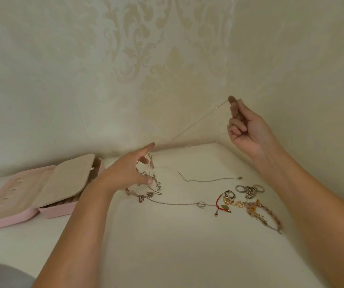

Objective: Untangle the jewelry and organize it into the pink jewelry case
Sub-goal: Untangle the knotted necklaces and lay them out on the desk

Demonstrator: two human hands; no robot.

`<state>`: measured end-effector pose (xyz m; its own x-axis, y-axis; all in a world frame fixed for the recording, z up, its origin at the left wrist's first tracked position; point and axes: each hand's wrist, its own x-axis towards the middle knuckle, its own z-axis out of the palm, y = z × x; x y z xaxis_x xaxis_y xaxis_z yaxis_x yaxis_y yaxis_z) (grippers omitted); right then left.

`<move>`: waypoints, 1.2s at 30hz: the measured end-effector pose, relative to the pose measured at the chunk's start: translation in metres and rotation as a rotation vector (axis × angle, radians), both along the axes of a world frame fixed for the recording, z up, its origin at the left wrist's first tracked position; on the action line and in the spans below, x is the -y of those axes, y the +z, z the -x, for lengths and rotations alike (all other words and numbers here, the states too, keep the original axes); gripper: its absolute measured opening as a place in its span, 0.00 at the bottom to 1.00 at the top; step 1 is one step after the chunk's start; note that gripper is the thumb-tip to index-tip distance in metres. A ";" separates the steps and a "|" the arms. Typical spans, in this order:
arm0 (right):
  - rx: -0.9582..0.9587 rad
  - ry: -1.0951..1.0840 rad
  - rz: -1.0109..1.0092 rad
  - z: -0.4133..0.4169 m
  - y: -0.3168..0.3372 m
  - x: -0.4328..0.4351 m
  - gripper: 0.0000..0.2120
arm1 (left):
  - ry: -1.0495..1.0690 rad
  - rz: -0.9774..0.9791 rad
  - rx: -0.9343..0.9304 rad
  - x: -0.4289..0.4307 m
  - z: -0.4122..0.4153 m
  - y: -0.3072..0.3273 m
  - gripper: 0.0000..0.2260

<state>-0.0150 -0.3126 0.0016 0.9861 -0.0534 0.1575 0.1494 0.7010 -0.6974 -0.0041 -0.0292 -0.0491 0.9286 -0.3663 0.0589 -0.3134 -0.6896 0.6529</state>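
Note:
My right hand (244,123) is raised near the wall corner and pinches one end of a thin pale chain (198,121), pulled taut toward the left. My left hand (133,173) hovers over a tangle of chains (152,183) on the white surface, its fingers curled around some strands and holding them up. A long silver chain (179,204) trails from the tangle to the right. The pink jewelry case (21,217) lies open at the left, a beige flap folded over it.
A loose silver chain (210,180) lies in the middle. At the right sits a cluster: rings (250,190), a red cord bracelet (219,202), gold pieces (237,203) and a pink bead bracelet (271,217). Patterned walls meet in a corner behind.

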 end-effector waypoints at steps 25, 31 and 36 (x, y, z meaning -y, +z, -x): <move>-0.374 -0.287 2.093 -0.034 -0.056 0.010 0.13 | 0.193 0.239 0.083 -0.004 -0.003 0.005 0.48; -0.088 -0.241 1.958 -0.014 -0.031 -0.026 0.09 | 0.012 0.216 0.077 0.025 0.006 0.004 0.48; 0.157 0.328 1.433 0.014 -0.025 -0.065 0.11 | -0.023 0.194 0.092 0.035 0.009 0.002 0.48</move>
